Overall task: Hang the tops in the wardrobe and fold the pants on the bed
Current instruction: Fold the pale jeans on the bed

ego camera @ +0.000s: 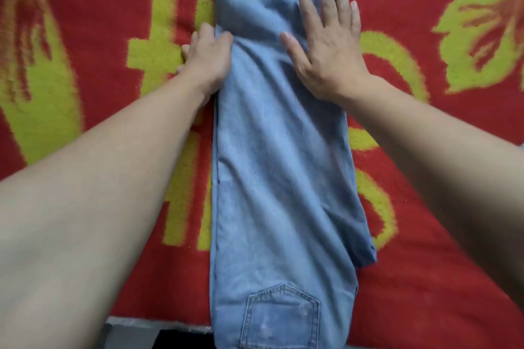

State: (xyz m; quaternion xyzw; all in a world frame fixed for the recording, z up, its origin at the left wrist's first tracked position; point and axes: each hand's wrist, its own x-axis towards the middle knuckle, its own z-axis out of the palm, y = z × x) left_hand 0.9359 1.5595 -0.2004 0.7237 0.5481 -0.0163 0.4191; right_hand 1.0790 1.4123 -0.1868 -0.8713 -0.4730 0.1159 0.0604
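Just jeans [278,164] on blanket [425,278], yellow marks [153,51] illegible

Looking fwd & down from wearer's head, one wide-angle view only, sitting close over bed blanket [425,221]. Facing far side, w/ jeans [278,164] running near-to-far thru centre, cropping far end at top, catching bed edge [147,323] bottom left.
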